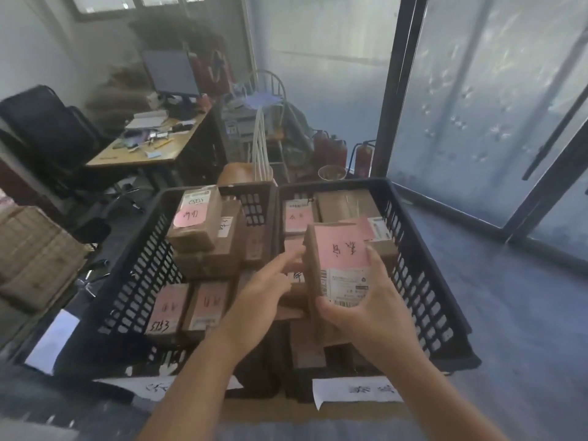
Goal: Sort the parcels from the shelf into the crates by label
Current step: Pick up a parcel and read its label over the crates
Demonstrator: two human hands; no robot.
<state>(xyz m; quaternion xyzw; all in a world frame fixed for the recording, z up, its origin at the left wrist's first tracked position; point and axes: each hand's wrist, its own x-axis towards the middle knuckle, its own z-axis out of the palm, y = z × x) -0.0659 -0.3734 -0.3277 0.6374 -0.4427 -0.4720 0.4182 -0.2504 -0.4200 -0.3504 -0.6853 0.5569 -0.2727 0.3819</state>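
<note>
- Left crate: black plastic, perforated walls. It holds brown cardboard parcels bearing pink labels with handwritten black characters. Two parcels lie flat side by side at the near end; others are stacked at the far end, the top parcel carrying a white printed sticker above its pink label.
- Paper sign: white sheet with dark handwriting, lying in front of the left crate.
- Left hand: fingers extended and relaxed, grasping nothing; the fingertips reach toward the left edge of the held parcel, over the divide between the two crates.
- Held parcel: brown cardboard box, tilted upright over the right crate. Its face shows a large pink label with two handwritten characters and, below it, a white barcode shipping label.
- Right hand: grasps the held parcel at its lower right corner, thumb across the bottom edge, fingers along the right side.
- Right crate: black, perforated, touching the left crate; contains further brown parcels.
</note>
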